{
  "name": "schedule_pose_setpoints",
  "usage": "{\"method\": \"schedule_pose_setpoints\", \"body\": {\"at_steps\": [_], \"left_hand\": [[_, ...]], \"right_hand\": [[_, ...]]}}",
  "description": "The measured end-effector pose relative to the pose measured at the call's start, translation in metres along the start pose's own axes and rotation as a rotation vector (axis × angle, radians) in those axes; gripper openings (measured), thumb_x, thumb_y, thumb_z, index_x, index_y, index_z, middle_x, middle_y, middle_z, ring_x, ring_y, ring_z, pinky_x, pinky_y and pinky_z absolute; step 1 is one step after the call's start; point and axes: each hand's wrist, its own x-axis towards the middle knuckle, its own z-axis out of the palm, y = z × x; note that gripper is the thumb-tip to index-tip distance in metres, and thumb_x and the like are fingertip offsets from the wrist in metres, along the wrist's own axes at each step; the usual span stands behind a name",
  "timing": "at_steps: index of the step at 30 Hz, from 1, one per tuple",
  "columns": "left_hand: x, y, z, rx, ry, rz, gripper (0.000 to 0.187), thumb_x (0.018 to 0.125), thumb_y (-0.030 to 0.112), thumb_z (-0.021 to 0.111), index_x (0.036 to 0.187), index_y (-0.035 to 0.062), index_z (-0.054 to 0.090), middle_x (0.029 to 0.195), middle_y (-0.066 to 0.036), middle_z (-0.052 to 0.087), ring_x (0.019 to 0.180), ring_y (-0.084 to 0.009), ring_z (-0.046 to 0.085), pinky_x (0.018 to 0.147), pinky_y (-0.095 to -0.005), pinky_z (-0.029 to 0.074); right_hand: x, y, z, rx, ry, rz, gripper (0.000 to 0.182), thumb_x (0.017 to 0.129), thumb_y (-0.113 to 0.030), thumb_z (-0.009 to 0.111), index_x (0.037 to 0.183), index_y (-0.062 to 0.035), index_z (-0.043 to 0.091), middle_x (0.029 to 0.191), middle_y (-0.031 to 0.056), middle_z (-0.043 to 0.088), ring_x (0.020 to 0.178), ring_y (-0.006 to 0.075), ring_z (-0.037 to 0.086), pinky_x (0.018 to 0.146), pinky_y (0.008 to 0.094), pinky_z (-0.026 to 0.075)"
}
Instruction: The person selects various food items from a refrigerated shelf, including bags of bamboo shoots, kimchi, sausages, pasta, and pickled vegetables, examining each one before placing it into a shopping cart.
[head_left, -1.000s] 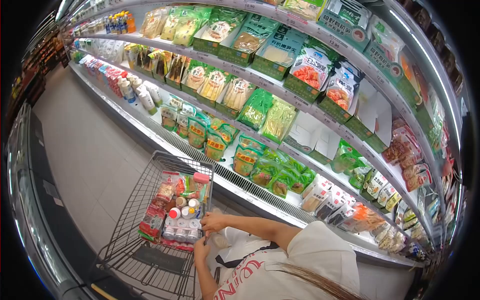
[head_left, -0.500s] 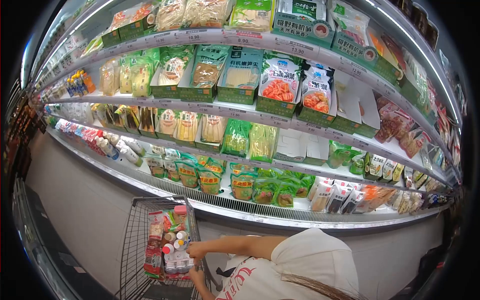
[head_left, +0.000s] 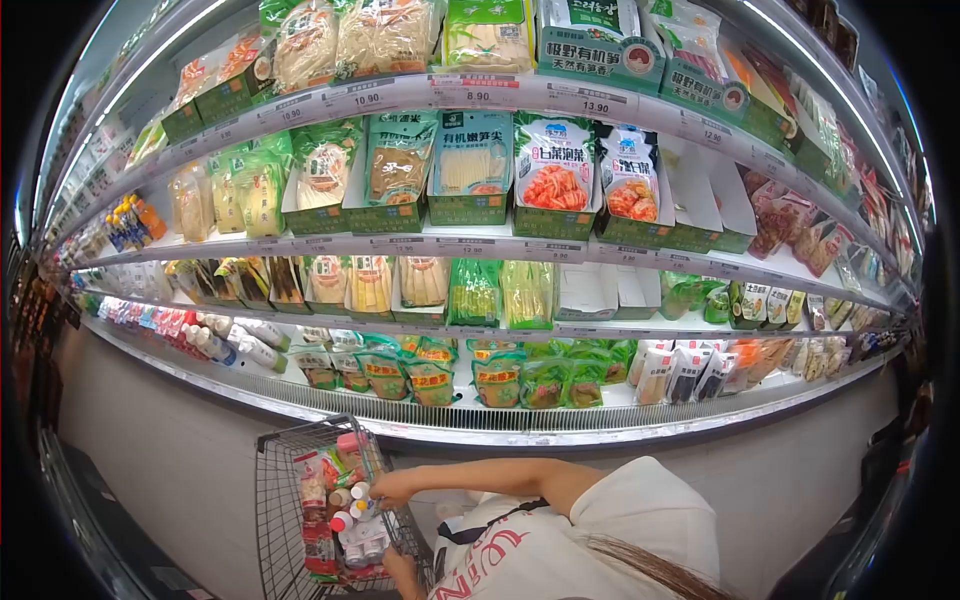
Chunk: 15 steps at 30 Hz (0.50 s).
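A black wire shopping cart [head_left: 290, 500] stands at the lower left, by the foot of the chilled shelves. At its near side my right hand [head_left: 390, 488] is closed on the cart, its arm stretched across from the white sleeve. Lower down, my left hand [head_left: 400, 566] also grips the cart's near side; its wrist runs behind my shirt. In the cart lie red food packets [head_left: 318, 545], bottles with red and white caps [head_left: 345, 515] and a pack of pale containers [head_left: 365, 545]. The exact bar under my fingers is hard to see.
Long refrigerated shelves [head_left: 480, 240] curve across the view, stocked with bagged vegetables, kimchi pouches [head_left: 555, 165] and green pouches [head_left: 430, 378]. Several display boxes [head_left: 640, 290] on them are partly bare. Grey floor [head_left: 160, 430] runs along the base; a dark case edge [head_left: 85, 500] borders the left.
The view has tilted and levelled a little, so the middle shelves sit straighter. The cart appears slightly lower and further right. Both hands stay at the cart.
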Motion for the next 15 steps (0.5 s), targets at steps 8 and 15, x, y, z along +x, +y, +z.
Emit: {"method": "schedule_pose_setpoints", "body": {"at_steps": [8,15], "left_hand": [[0.079,0.203,-0.110,0.288,-0.428,0.377,0.053,0.077,0.033,0.069,0.114,-0.0015,0.056,0.104,-0.023,0.062,0.099,-0.0400,0.059,0.082,-0.0459,0.047],[0.125,0.618,-0.274,-0.585,0.447,1.383,0.027,0.084,0.002,0.054,0.110,0.0004,0.057,0.102,-0.016,0.062,0.096,-0.0333,0.053,0.084,-0.0414,0.042]], "right_hand": [[-0.164,-0.231,-0.343,-0.671,1.319,0.029,0.029,0.086,-0.020,0.062,0.108,-0.0010,0.055,0.105,0.0170,0.057,0.100,0.0347,0.054,0.086,0.0423,0.043],[-0.225,-0.279,-0.483,-1.311,1.871,0.698,0.033,0.087,-0.032,0.058,0.102,-0.0033,0.059,0.100,0.0147,0.061,0.097,0.0319,0.054,0.083,0.0448,0.040]]}}
